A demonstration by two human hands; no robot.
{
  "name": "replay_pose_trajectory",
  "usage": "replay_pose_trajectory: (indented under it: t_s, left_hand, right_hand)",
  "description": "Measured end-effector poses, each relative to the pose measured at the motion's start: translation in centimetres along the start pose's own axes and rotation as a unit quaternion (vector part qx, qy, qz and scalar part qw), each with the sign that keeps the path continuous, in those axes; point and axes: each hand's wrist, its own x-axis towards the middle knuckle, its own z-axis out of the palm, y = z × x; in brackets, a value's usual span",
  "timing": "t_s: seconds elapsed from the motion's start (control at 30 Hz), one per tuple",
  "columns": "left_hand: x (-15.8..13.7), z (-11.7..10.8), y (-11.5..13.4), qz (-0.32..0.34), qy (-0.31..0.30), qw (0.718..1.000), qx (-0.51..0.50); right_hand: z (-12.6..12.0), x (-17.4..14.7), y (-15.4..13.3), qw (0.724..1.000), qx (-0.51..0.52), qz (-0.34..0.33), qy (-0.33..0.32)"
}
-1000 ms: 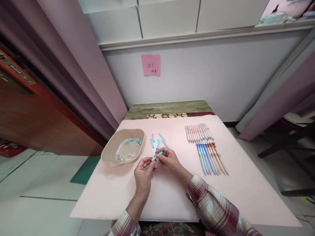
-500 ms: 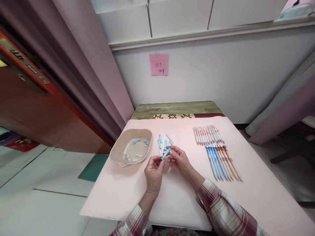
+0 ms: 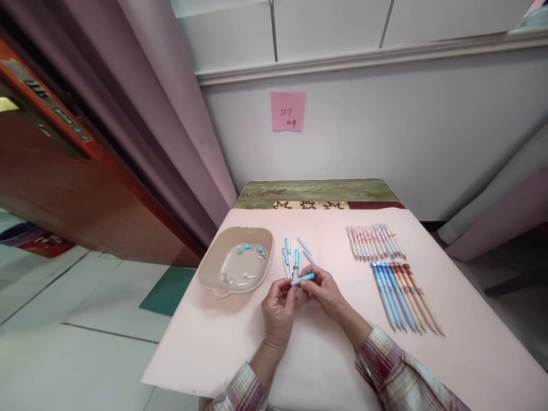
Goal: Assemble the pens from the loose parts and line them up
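Observation:
Between my two hands is a short blue pen barrel (image 3: 303, 279), brighter at its right end and lying almost level. My left hand (image 3: 279, 311) pinches its left end with thumb and fingers. Thumb and fingers of my right hand (image 3: 326, 291) close on the barrel toward the bright end. Just beyond the hands, several loose pen parts (image 3: 296, 261) lie in a bunch: blue-topped barrels and thin white refills. Pale blue barrel pieces (image 3: 304, 246) rest to the right of the bunch.
To the left stands a beige plastic basin (image 3: 205, 268) with small blue pieces (image 3: 261, 249) and white bits (image 3: 242, 284) inside. On the right lie a row of blue and brown pens (image 3: 405, 297) and a row of white patterned pens (image 3: 374, 242). A wall backs the pink-covered table (image 3: 205, 348).
The blue barrel has turned from a steep slant to nearly level, still in both hands. My view has shifted slightly, so everything on the table appears a little lower and further right.

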Motion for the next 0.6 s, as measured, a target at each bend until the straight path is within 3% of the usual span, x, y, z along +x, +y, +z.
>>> replay_pose_trajectory:
  t_s: [0.3,0.4,0.5,0.6]
  left_hand:
    - [-0.6,0.2,0.4,-0.022,0.003,1.000,-0.008]
    - [-1.2,-0.3,1.8,-0.020,0.010,1.000,-0.010]
    - [0.2,-2.6,5.0,0.016,0.042,0.999,0.014]
    - [4.8,-6.6,8.3,0.074,0.090,0.987,0.108]
  right_hand:
    - [0.1,-0.5,-0.2,0.984,-0.165,-0.061,0.007]
    - [-0.3,-0.6,-0.1,0.983,-0.173,-0.064,0.021]
    - [-0.8,-0.5,-0.1,0.986,-0.137,-0.060,0.067]
    - [-1.1,-0.4,-0.2,0.982,-0.120,-0.076,0.122]
